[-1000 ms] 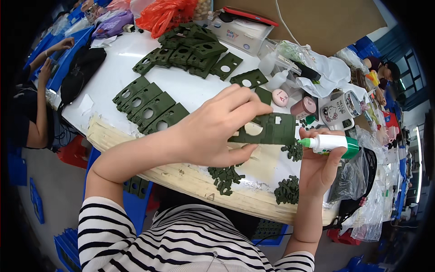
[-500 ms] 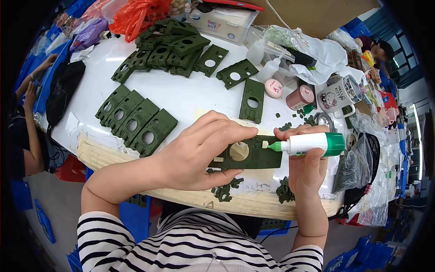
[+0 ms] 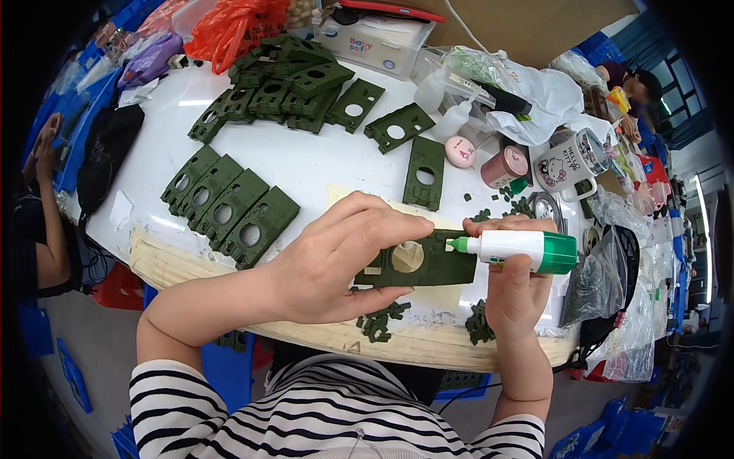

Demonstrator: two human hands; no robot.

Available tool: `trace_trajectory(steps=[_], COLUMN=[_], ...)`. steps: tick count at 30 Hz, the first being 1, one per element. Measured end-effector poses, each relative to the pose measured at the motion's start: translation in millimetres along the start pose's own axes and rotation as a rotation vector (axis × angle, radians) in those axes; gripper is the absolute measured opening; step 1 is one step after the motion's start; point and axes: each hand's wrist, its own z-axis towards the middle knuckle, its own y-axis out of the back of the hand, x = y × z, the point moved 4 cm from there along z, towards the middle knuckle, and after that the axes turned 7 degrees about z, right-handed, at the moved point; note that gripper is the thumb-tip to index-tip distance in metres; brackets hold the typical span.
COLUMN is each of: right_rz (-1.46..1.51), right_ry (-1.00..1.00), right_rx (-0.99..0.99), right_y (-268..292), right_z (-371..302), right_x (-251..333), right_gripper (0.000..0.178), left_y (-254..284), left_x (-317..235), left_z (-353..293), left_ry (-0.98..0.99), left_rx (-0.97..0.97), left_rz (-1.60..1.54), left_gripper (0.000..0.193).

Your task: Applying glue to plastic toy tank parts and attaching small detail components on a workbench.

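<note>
A dark green plastic model hull plate lies in front of me, a round hole in its middle over the pale paper. My left hand grips its left end, thumb at the near edge and fingers along the far edge. In my right hand is a white glue bottle with a green base and green tip, held nearly level. Its nozzle points left, with the tip at the small rectangular opening near the plate's right end. Fingers of my right hand are partly hidden behind the bottle.
Four-hole-like rows of green plates lie left, with a heaped stack behind. Small green pieces sit near the wooden table edge. A mug, pink jar and plastic bags crowd the right. Someone sits at far left.
The glue bottle's tip has shifted slightly left and up over the small opening. My left hand and the plate stay nearly in place.
</note>
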Motion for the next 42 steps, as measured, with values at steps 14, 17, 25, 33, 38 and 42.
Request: trace_trajectory(steps=[14, 17, 25, 33, 38, 42], right_rz=[-0.034, -0.033, -0.046, -0.024, 0.104, 0.056], right_ry=[0.031, 0.027, 0.045, 0.045, 0.028, 0.028], right_rx=[0.017, 0.007, 0.024, 0.017, -0.003, 0.007], right_y=[1.6, 0.3, 0.7, 0.4, 1.0, 0.2], right_z=[-0.4, -0.4, 0.2, 0.3, 0.7, 1.0], right_x=[0.6, 1.3, 1.9, 1.2, -1.3, -0.5], right_gripper=[0.039, 0.039, 0.038, 0.038, 0.038, 0.039], left_y=[0.0, -0.2, 0.6, -0.1, 1.2, 0.9], left_x=[-1.0, -1.0, -1.9, -1.5, -0.4, 0.6], left_z=[-0.9, -1.2, -0.8, -0.7, -0.4, -0.5], left_ry=[0.003, 0.002, 0.001, -0.001, 0.012, 0.013], left_rx=[0.004, 0.003, 0.005, -0.001, -0.005, -0.014], left_rz=[-0.003, -0.003, 0.000, -0.006, -0.030, -0.038], left_gripper=[0.071, 0.071, 0.071, 0.071, 0.069, 0.068])
